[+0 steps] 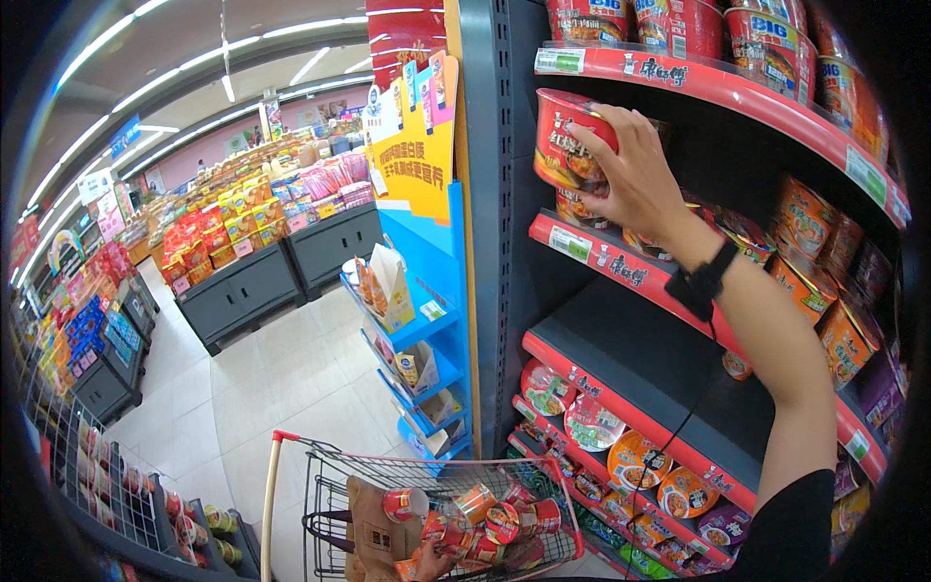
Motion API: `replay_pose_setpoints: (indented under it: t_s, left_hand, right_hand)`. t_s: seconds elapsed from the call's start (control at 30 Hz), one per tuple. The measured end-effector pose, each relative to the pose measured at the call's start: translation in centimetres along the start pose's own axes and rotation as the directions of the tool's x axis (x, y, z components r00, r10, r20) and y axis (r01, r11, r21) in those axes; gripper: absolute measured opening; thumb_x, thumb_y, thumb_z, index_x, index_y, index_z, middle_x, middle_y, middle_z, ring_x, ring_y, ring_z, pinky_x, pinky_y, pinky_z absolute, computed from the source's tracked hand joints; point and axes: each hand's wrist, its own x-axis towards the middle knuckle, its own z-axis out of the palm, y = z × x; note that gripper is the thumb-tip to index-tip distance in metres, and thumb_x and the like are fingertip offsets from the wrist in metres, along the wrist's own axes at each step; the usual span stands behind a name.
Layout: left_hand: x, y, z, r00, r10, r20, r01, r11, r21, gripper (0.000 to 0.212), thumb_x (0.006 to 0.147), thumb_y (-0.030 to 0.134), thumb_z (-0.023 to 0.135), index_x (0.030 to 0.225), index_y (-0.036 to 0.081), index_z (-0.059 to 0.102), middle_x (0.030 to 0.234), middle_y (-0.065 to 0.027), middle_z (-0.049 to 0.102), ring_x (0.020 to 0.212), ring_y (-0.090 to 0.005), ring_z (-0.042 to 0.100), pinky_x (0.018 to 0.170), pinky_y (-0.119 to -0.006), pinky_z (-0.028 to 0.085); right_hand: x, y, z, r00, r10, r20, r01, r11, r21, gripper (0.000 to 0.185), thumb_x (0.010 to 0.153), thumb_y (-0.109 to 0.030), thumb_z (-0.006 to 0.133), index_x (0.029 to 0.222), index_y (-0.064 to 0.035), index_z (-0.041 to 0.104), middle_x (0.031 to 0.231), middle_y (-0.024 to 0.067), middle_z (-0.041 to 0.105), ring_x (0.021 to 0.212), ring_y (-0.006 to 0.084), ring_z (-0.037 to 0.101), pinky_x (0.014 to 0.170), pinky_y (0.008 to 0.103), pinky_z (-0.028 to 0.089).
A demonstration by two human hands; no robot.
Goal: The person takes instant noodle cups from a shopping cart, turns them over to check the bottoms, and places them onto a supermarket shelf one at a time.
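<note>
My right hand [633,164], reaching up with a black band on its wrist, grips a red instant noodle cup [564,134]. The cup is tilted, just above the front edge of a red-trimmed shelf [640,280]. Under it another noodle cup [578,207] stands partly hidden. Low in the picture, my left hand [433,561] is inside a wire shopping cart [320,480], among several noodle cups [502,522]. It touches the cups there, but its fingers are too covered to show a hold. A brown bag [374,524] lies in the cart beside them.
Large noodle tubs [771,54] fill the shelf above. Noodle bowls [640,458] line a lower shelf. Left of the grey upright [484,145] stands a blue cardboard display [425,305]. A thin black cable [684,422] hangs from the right wrist. Tiled floor [291,385] stretches toward snack counters [240,298].
</note>
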Motion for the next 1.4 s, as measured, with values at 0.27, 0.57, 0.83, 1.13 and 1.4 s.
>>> replay_pose_setpoints:
  t_s: [0.27, 0.57, 0.83, 1.13, 1.4]
  left_hand:
    - [-0.1, 4.3, 1.3, 0.977, -0.188, 0.098, 0.191, 0.981, -0.020, 0.052, 0.083, 0.010, 0.065, 0.127, -0.001, 0.043, 0.112, -0.0159, 0.061, 0.098, -0.0220, 0.064, 0.085, -0.036, 0.051]
    - [-1.7, 12.2, 7.0, 0.995, 0.043, 0.084, -0.069, 0.944, 0.323, 0.043, 0.087, 0.010, 0.062, 0.127, -0.001, 0.051, 0.121, -0.0183, 0.061, 0.112, -0.0282, 0.061, 0.090, -0.038, 0.050]
    - [-5.5, 29.9, 19.8, 0.701, 0.155, 0.696, -0.253, 0.967, 0.040, 0.066, 0.090, 0.012, 0.066, 0.145, 0.002, 0.032, 0.144, -0.0154, 0.042, 0.132, -0.0239, 0.044, 0.106, -0.038, 0.041]
    - [-14.1, 37.5, 33.4, 0.511, 0.193, 0.838, -0.072, 0.981, -0.182, 0.093, 0.086, 0.031, 0.070, 0.153, 0.008, 0.009, 0.149, -0.0166, 0.031, 0.135, -0.0263, 0.037, 0.112, -0.041, 0.031]
    - [-19.2, 36.4, 36.0, 0.582, 0.061, 0.811, -0.126, 0.992, 0.017, 0.081, 0.088, 0.017, 0.063, 0.152, 0.010, 0.015, 0.142, -0.0168, 0.040, 0.128, -0.0265, 0.046, 0.106, -0.040, 0.037]
  right_hand:
    - [-10.4, -8.7, -12.2, 0.987, 0.159, -0.004, -0.132, 0.833, 0.537, 0.113, 0.048, -0.028, 0.092, 0.142, -0.0161, 0.031, 0.139, 0.0246, 0.034, 0.128, 0.0457, 0.041, 0.102, 0.0570, 0.039]
    - [-32.9, -17.1, -22.5, 0.353, 0.658, 0.665, -0.783, -0.181, 0.595, 0.104, 0.067, -0.043, 0.079, 0.144, -0.0018, 0.023, 0.132, 0.0165, 0.040, 0.128, 0.0282, 0.042, 0.110, 0.0407, 0.034]
    - [-44.7, -22.4, -32.5, 0.072, 0.569, 0.819, -0.615, -0.622, 0.485, 0.097, 0.074, -0.033, 0.080, 0.146, -0.0042, 0.021, 0.143, 0.0175, 0.036, 0.134, 0.0287, 0.039, 0.108, 0.0408, 0.037]
    - [-51.8, -24.4, -39.3, -0.081, 0.534, 0.842, -0.611, -0.694, 0.381, 0.076, 0.085, -0.022, 0.073, 0.145, -0.0111, 0.027, 0.130, 0.0114, 0.048, 0.119, 0.0233, 0.050, 0.093, 0.0401, 0.047]
    - [-55.5, -26.2, -43.1, -0.185, 0.454, 0.872, -0.580, -0.767, 0.275, 0.076, 0.086, -0.029, 0.072, 0.145, -0.0078, 0.027, 0.128, 0.0139, 0.048, 0.113, 0.0245, 0.052, 0.093, 0.0398, 0.046]
